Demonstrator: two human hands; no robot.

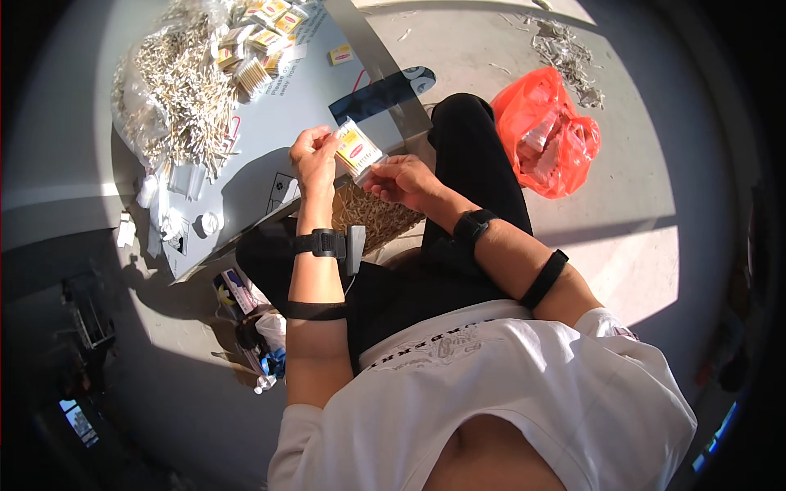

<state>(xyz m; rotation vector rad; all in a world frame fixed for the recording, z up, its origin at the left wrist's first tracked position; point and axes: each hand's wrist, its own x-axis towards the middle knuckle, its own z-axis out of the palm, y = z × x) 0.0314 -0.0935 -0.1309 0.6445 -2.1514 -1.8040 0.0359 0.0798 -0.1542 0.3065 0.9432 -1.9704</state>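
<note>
Over the person's lap, a clear packet of cotton swabs (357,150) is held tilted between both hands, near the table's edge. The left hand (315,159) is nearly closed, thumb and fingertips pinching its 10 o'clock edge; the right hand (401,180), curled, grips its 4 o'clock corner, a hold that probably keeps the printed face visible and the film taut. From the packet, a red plastic bag (577,139) sits open at 3 o'clock on the floor, probably for easy reach. On the grey table (315,90), loose swabs (192,98) lie heaped at 10 o'clock; farther off, finished-looking packets (266,37) cluster at 11 o'clock, perhaps to stay separate, and a lone yellow packet (341,54) lies at 12.
</note>
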